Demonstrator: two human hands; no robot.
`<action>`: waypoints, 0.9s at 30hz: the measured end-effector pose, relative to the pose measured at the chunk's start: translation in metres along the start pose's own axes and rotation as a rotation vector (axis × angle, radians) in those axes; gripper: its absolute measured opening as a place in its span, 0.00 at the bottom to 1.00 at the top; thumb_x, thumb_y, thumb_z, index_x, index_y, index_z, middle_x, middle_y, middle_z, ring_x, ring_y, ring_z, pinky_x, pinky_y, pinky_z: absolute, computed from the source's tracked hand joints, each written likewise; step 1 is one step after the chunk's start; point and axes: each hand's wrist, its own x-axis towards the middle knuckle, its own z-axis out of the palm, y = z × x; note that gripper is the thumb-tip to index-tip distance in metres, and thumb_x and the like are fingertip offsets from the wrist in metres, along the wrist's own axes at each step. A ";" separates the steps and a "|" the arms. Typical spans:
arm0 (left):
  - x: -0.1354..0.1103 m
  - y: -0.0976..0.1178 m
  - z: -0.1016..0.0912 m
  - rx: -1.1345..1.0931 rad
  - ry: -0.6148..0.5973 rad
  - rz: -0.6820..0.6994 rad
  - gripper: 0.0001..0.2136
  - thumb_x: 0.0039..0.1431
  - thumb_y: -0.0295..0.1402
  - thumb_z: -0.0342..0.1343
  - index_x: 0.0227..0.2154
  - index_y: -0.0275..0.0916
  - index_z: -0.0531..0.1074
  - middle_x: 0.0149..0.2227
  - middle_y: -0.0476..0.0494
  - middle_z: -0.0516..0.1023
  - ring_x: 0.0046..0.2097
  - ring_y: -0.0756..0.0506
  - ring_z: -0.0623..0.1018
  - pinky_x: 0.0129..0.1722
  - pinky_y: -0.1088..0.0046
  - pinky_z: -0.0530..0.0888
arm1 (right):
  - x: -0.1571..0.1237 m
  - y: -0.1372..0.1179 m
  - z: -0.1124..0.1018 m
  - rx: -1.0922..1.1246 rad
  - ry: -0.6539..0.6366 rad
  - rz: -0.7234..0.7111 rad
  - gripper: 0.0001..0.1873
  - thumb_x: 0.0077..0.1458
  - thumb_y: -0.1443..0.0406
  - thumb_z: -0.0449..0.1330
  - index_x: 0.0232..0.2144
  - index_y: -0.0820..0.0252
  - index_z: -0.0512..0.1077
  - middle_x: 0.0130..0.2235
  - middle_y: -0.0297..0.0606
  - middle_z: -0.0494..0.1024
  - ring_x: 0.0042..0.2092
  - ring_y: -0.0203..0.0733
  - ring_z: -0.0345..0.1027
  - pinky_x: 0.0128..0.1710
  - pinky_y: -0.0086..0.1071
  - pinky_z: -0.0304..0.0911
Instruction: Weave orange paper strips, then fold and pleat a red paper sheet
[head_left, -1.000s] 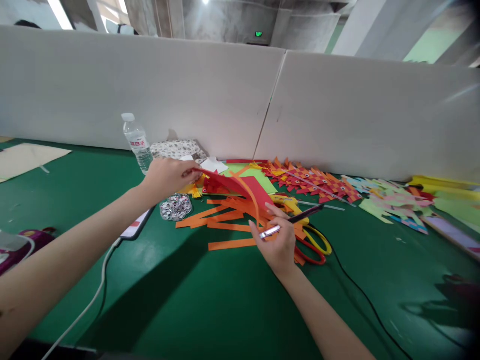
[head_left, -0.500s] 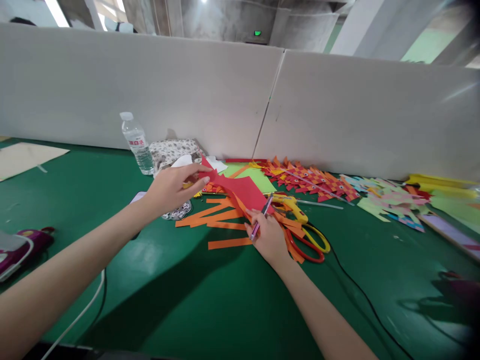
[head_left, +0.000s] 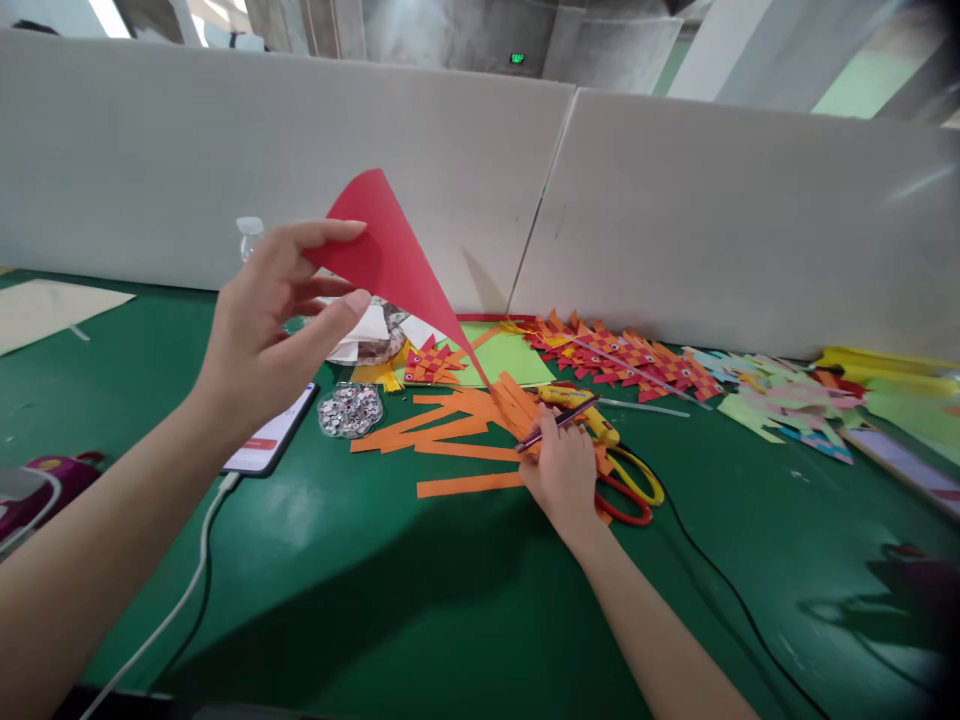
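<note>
My left hand [head_left: 274, 300] is raised above the table with a red sheet of paper [head_left: 390, 245] in its fingers. The sheet curls at the top and narrows to a point that slants down to the right, toward the orange paper strips [head_left: 457, 450]. My right hand [head_left: 561, 465] is closed around a slim purple pen [head_left: 559, 422], low over the right end of the strips. Just beyond it lie scissors with red and yellow handles [head_left: 637, 475] and a yellow glue gun [head_left: 592, 415], both partly covered.
Behind the strips are green paper [head_left: 506, 355] and woven red-orange paper fish [head_left: 622, 355]. Pale paper pieces [head_left: 787, 395] lie to the right. A bag of googly eyes [head_left: 350, 410] and a phone [head_left: 274, 440] on a white cable are at left. A bottle [head_left: 250, 232] stands behind my left hand.
My left hand has lifted the red sheet up and to the left, toward me, uncovering the strips and the bag of eyes. My right hand has shifted slightly right, its pen now lying flatter.
</note>
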 end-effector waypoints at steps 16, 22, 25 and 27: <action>-0.014 0.007 0.016 -0.193 -0.171 -0.119 0.20 0.57 0.27 0.58 0.53 0.44 0.67 0.49 0.46 0.73 0.41 0.50 0.76 0.39 0.76 0.75 | 0.002 -0.008 -0.018 0.913 -0.349 0.445 0.28 0.50 0.60 0.50 0.55 0.59 0.64 0.19 0.34 0.75 0.19 0.44 0.67 0.20 0.33 0.59; -0.016 0.005 0.018 -0.187 -0.216 -0.133 0.20 0.58 0.30 0.58 0.53 0.44 0.67 0.50 0.44 0.73 0.40 0.49 0.76 0.41 0.74 0.75 | 0.010 -0.026 -0.027 1.475 -0.566 0.698 0.36 0.58 0.42 0.38 0.53 0.58 0.65 0.35 0.45 0.81 0.33 0.47 0.77 0.28 0.36 0.70; -0.018 0.002 0.019 -0.126 -0.241 -0.162 0.17 0.60 0.33 0.55 0.52 0.45 0.68 0.47 0.44 0.75 0.41 0.47 0.76 0.41 0.71 0.75 | 0.009 -0.025 -0.025 1.422 -0.420 0.677 0.32 0.58 0.42 0.42 0.42 0.57 0.74 0.42 0.45 0.81 0.42 0.50 0.76 0.33 0.38 0.72; -0.020 -0.001 0.019 -0.016 -0.264 -0.171 0.12 0.60 0.36 0.55 0.46 0.43 0.72 0.41 0.45 0.77 0.39 0.47 0.77 0.37 0.72 0.75 | 0.007 -0.024 -0.025 1.344 -0.303 0.633 0.24 0.55 0.46 0.53 0.35 0.57 0.76 0.41 0.43 0.81 0.44 0.50 0.75 0.39 0.39 0.71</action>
